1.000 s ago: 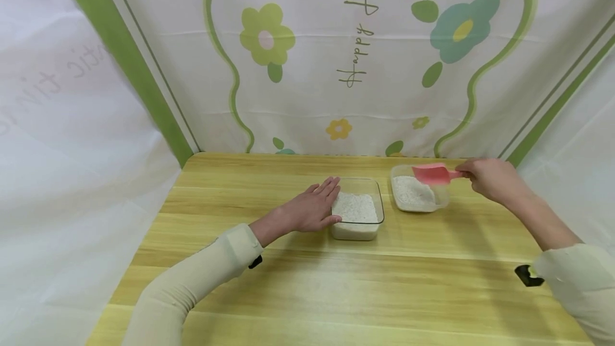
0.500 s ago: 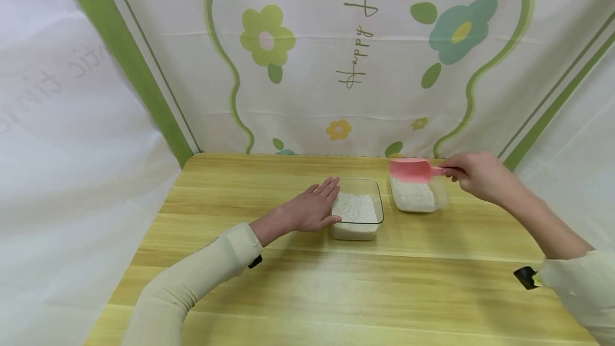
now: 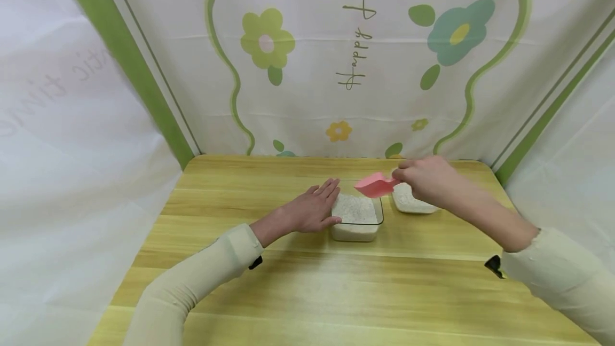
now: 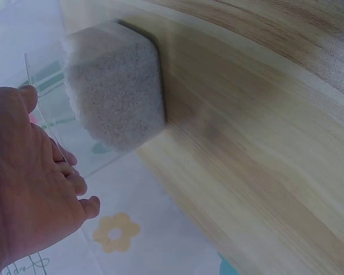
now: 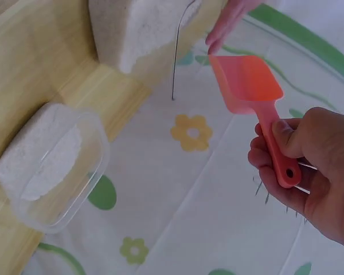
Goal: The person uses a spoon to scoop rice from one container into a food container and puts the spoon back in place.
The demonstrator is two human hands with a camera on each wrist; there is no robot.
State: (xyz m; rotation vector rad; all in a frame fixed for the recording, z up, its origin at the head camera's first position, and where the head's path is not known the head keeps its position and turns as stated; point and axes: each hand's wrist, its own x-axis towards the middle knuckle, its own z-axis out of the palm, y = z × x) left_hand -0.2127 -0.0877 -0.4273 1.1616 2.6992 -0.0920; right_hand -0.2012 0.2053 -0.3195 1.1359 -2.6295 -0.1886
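My left hand point(image 3: 312, 210) rests with straight fingers against the left rim of a square glass container point(image 3: 357, 223). White grains that look like rice point(image 4: 117, 91) fill its lower part. Thumb and curled fingers of my right hand point(image 3: 427, 179) grip the handle of a pink scoop point(image 3: 376, 185). The scoop is over the back right of the glass container, its blade pointing left. In the right wrist view no grains show in the scoop's bowl point(image 5: 246, 80). A smaller clear plastic container point(image 5: 103, 146), also with white grains, stands to the right, partly hidden by my right hand.
Both containers stand on a wooden table point(image 3: 307, 292), towards its back edge. A white curtain point(image 3: 307, 95) with flowers and lettering hangs right behind it. More white sheeting point(image 3: 72, 175) closes off the left and right sides.
My right hand has carried the scoop left, from over the plastic container to over the glass one, and the blade has tilted. My left hand has stayed at the glass rim.
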